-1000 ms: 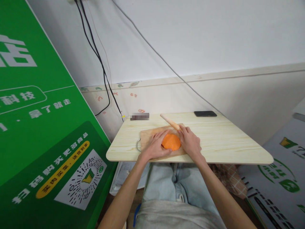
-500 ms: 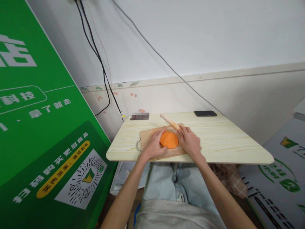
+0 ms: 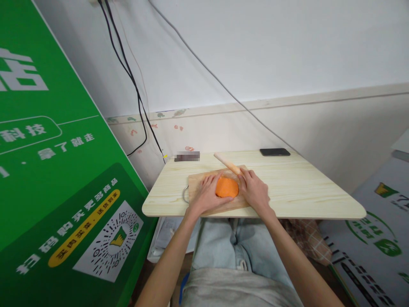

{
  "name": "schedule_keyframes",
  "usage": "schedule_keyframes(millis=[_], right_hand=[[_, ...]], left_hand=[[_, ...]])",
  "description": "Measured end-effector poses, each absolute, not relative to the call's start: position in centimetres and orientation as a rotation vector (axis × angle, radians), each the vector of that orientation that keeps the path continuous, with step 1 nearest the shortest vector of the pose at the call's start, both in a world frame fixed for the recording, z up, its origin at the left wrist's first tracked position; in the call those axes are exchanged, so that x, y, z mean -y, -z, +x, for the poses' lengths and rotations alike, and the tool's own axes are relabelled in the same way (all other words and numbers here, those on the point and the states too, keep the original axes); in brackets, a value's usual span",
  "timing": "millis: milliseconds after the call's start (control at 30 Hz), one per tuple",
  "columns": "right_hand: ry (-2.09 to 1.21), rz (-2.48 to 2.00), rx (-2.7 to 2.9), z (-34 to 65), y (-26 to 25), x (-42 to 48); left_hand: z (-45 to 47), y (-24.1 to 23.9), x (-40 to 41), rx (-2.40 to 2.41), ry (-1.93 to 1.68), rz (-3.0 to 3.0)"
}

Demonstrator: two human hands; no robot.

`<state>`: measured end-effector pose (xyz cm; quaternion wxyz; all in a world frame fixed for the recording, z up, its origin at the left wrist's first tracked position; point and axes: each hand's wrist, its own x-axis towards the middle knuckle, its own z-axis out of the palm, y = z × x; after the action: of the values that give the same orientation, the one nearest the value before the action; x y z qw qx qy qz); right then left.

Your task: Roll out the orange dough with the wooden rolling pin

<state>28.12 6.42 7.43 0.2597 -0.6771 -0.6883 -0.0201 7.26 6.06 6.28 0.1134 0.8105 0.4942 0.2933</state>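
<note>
A flat, rounded piece of orange dough point(image 3: 227, 187) lies on a wooden cutting board point(image 3: 194, 182) with a metal ring handle. Against the dough's left side is my left hand point(image 3: 211, 195), its fingers curled at the far left edge and its thumb along the near edge. My right hand point(image 3: 255, 191) grips a wooden rolling pin point(image 3: 225, 161) by its near end, just right of the dough. The pin slants up and away to the left, beyond the dough. The end inside my palm is hidden.
The board rests on a pale wood-grain table point(image 3: 306, 192). A black phone point(image 3: 275, 152) lies at the back right, and a dark pixelated object point(image 3: 187, 156) at the back left. A green printed panel point(image 3: 96, 183) stands left, a white one point(image 3: 367, 230) right.
My left thumb has stretched further right along the dough's near edge, and the dough's visible outline looks slightly smaller. My right hand and the rolling pin have hardly moved.
</note>
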Motion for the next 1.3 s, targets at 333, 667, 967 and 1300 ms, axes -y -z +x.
schedule_keyframes(millis=[333,667,967,1300], right_hand=[[0.042,-1.826,1.871,28.1,-7.6,-6.2],[0.027,-2.013,1.786,27.5,-8.5,-3.9],[0.023,-1.908,1.798,28.2,-7.7,-4.2],[0.038,-1.661,1.938,28.6,-7.1,-3.6]], left_hand=[[6.8,-5.7,-6.4,-1.275,-0.943,2.344],[6.0,-6.8,-7.9,-1.103,-1.042,2.440],[6.0,-6.4,-8.1,-1.222,-1.069,2.398],[6.0,-5.9,-9.0,-1.622,-1.324,2.382]])
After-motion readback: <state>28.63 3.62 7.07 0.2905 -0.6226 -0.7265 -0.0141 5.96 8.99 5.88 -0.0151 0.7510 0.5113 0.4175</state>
